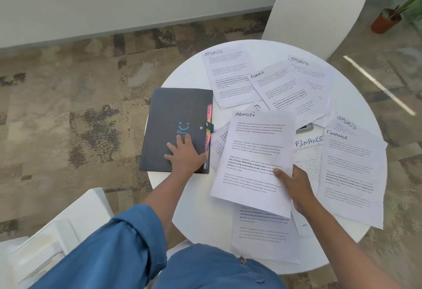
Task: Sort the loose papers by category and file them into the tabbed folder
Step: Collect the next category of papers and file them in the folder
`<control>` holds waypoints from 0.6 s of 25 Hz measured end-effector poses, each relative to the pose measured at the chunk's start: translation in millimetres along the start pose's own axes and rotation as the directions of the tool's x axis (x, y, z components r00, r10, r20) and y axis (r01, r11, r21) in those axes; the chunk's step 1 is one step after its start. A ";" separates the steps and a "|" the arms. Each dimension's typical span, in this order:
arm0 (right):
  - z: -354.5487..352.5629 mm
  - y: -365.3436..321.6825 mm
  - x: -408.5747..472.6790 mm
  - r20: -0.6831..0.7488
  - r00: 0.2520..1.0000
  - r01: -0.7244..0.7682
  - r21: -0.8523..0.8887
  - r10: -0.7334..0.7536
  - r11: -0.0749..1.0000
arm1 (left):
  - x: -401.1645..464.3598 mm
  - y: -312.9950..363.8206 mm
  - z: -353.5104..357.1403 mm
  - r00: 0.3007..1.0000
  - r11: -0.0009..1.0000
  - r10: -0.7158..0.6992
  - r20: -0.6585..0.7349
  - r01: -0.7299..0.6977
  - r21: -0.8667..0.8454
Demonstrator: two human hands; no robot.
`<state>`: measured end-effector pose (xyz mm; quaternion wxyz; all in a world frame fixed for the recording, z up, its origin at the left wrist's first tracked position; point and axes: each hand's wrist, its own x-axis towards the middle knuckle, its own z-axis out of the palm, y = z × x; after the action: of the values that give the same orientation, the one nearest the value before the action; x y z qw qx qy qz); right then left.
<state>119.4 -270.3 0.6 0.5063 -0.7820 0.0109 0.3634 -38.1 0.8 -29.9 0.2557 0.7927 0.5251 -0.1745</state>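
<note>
- One closed dark grey tabbed folder (177,126) lies at the round white table's (196,211) left edge; left hand (183,155) rests flat, fingers spread, on it.
- Right hand (294,186) pinches one white "ADMIN" sheet (253,158).
- Three "SPORTS" and four "FINANCE" headings show.

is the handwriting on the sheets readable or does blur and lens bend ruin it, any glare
Head view: the ADMIN sheet in the right hand is sharp, heading readable; the far SPORTS sheet is softer, its body text illegible; the round table and frame edges bow from wide-angle distortion; lighting is even and soft, with one bright streak on the floor; the left hand lies flat on the dark folder.
</note>
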 end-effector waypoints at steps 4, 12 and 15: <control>1.0 0.0 -4.0 -0.022 1.000 -0.003 0.029 0.004 1.000 | 5.1 1.7 14.2 0.998 1.000 -0.014 0.069 0.012 0.028; -1.4 4.4 -3.2 -0.039 0.999 0.009 0.016 -0.008 1.000 | 8.0 -0.4 6.3 0.990 0.999 0.018 0.139 -0.014 -0.031; 2.3 4.7 -2.2 -0.035 0.999 0.015 0.027 -0.014 1.000 | 15.2 -3.8 -2.2 0.984 0.999 0.041 0.176 -0.034 -0.042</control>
<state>114.6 -271.5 -2.3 0.5193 -0.7813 0.0189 0.3458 -35.7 14.6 -37.3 0.3199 0.7788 0.4887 -0.2288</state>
